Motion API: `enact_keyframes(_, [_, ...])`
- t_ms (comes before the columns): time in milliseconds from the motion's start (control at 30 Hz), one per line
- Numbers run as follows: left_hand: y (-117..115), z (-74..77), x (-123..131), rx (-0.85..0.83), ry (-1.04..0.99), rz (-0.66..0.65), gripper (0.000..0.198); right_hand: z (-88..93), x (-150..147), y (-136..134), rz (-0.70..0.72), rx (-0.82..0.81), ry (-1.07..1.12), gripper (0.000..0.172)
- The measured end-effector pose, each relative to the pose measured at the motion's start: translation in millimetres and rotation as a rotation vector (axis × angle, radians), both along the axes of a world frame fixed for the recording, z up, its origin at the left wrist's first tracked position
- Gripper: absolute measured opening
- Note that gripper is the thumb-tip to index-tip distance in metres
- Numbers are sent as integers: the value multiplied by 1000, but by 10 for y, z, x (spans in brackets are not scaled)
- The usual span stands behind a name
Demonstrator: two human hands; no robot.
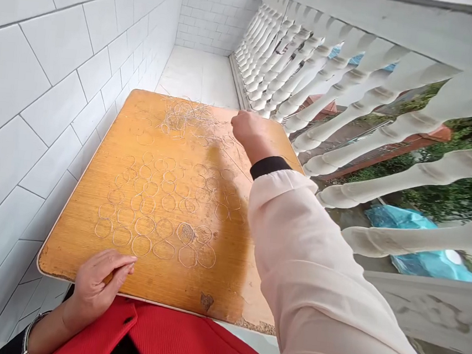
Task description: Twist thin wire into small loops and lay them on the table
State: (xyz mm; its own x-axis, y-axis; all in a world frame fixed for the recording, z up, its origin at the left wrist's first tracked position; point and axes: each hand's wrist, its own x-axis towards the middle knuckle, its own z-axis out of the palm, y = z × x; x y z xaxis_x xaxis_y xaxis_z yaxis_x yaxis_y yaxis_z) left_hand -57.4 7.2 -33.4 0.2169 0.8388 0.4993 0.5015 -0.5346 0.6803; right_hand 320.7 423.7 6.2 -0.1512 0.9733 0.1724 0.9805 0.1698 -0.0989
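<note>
My right hand reaches to the far right of the wooden tabletop, beside a tangled pile of thin pale loops or strands. Its fingers are closed together, and whatever they pinch is too small to make out. Near the front left edge my left hand rests with thumb and fingertips pressed together; anything between them cannot be made out. Many thin rings lie flat in rough rows across the middle of the table, some touching or overlapping in pairs.
A white tiled wall runs along the left. On the right stands a white balustrade, with greenery and a blue covering beyond it. The tabletop has worn patches near its front edge.
</note>
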Motion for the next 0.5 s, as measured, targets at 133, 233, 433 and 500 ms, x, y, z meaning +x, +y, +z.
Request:
enact_keyframes(133, [3,15,11,6,-25,12,16,417,34,-166,-35,109,-140,28])
enact_keyframes(233, [-1,17,15,-11,-39,25,16,721,34,-271,-14,149,-292,28])
enact_keyframes(433, [17,-9,19,-27,-65,19,15,1122,120,-399,-54,173,-364,23])
enact_keyframes(500, [22,-30,20,-26,-89,13,16,1144,132,-451,-153,183,-282,26])
